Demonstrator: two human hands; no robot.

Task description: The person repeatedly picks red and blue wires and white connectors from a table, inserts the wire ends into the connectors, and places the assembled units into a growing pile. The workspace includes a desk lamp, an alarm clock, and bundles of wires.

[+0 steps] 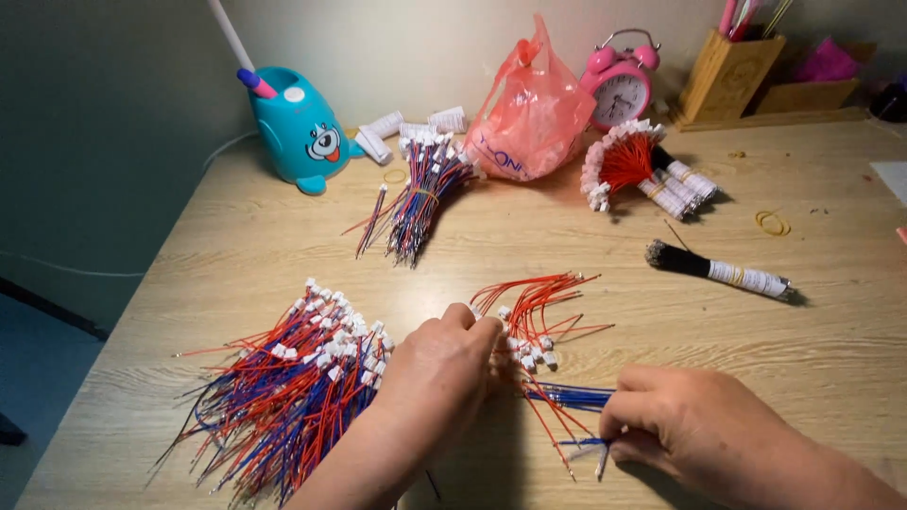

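Both hands working a small bunch of connector wires at the near edge of the wooden table (236, 227).

We see the left hand (444, 364) curled shut over the red wires (534, 302) at their white plugs, while the right hand (685, 425) pinches the blue wires (576, 397) between thumb and fingertips. A large mixed wire pile (283, 387) lies just beside the left hand.

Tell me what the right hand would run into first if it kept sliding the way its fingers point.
The right hand points left across the table. First in that line are the blue wires at its fingertips, then probably the left hand just beyond, though depth is hard to judge from above.
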